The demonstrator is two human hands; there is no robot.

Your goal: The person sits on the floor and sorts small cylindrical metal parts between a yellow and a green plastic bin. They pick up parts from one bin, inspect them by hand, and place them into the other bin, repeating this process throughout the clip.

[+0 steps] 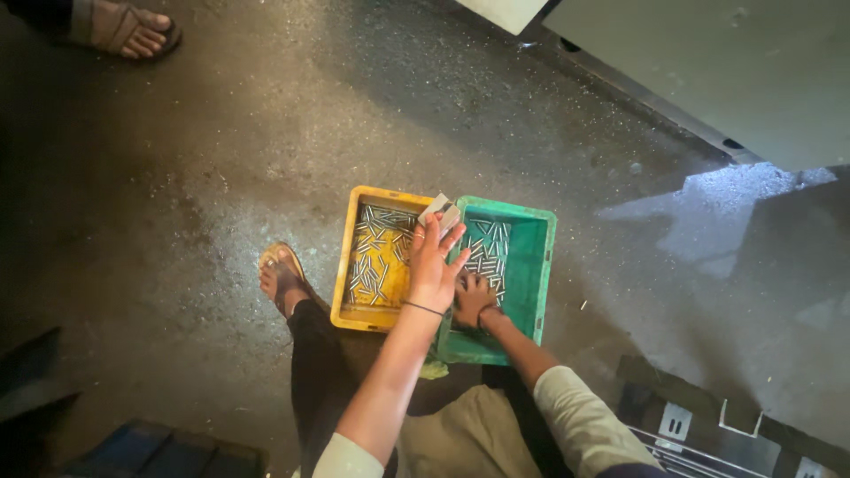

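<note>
My left hand [434,261] is raised over the gap between two crates and holds a small flat grey-white piece [440,211] at its fingertips. My right hand [474,299] reaches down into the green crate [531,265], resting on several small metal pins [487,248]; whether it grips any I cannot tell. The yellow crate [345,265] beside it on the left also holds several metal pins [376,252] spread over its bottom.
Both crates sit on a dark, gritty concrete floor. My sandalled foot [282,276] rests left of the yellow crate. Another person's sandalled foot [133,31] is at the top left. A grey machine body [726,71] fills the top right; a blue crate [159,451] lies bottom left.
</note>
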